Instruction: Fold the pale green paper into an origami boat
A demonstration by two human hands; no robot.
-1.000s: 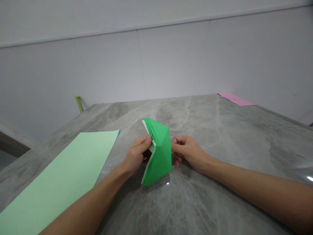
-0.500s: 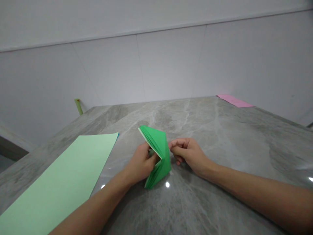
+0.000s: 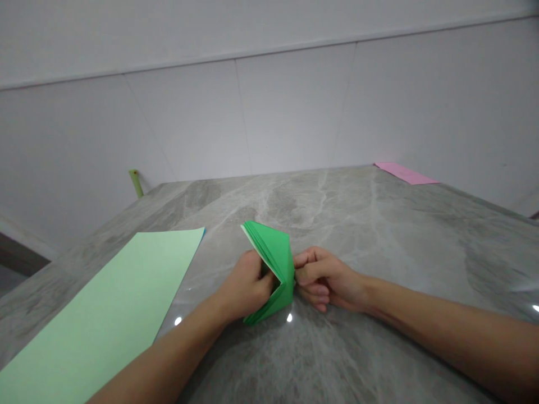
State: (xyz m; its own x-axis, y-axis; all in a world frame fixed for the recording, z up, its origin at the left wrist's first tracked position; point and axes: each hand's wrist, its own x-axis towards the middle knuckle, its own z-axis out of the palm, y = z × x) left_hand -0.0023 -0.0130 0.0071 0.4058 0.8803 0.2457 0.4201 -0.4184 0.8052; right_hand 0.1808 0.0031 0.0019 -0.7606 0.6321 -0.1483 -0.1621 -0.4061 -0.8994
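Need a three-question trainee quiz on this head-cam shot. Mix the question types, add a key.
1. True or false: the pink sheet lies farther from the person than the right hand.

2. Fill in: the pale green sheet lies to the ____ of the folded green paper in the picture.

3. Multiple choice: where is the left hand?
a) On the pink sheet
b) Partly inside the folded green paper
c) Flat on the pale green sheet

Key: 1 true; 2 left; 3 b.
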